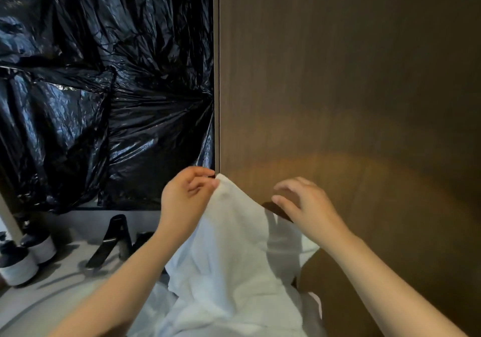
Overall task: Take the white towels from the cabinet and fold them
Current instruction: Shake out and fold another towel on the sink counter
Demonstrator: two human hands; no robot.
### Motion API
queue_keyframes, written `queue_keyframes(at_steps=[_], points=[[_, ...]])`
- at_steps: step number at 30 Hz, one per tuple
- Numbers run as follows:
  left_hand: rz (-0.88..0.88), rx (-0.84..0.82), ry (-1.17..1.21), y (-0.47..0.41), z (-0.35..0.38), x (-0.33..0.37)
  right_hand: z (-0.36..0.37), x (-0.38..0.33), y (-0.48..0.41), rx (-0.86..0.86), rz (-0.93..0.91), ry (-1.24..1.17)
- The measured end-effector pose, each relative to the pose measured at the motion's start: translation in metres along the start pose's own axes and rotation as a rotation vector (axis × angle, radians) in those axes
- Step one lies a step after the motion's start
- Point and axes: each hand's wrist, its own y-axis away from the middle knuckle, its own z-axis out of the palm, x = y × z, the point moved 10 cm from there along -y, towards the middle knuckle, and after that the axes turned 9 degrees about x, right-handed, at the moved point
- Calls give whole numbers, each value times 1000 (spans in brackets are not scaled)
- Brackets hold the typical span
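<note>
Standing close to the brown cabinet door [338, 76], right of the black plastic sheet [78, 76]. Holding up the white towel [229, 258] in the near middle. Pinching its top corner with the left grip [187, 193]; right grip [302, 201] spread just beside, holding nothing. Best to catch the other top corner, then pull flat.

L hand [187, 196] & R hand [305, 205] bare; forearms [117, 284] bare right to btm frame edge.

The left hand [186, 195] pinches the white towel [234, 253] corner; the right hand [303, 204] hovers, fingers spread, before the brown cabinet door [338, 76].
</note>
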Motion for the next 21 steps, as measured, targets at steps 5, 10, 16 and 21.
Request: queue_keyframes(at_steps=[5, 10, 16, 21], points=[[-108, -88, 132, 34, 15, -4, 25, -24, 26, -39, 81, -331], [-84, -144, 160, 48, 19, 1, 39, -29, 39, -46, 166, -523], [-59, -204, 71, 65, 12, -14, 42, -22, 50, -23, 263, -621], [6, -146, -121, 82, -2, -27, 42, -23, 53, -8, 262, -621]])
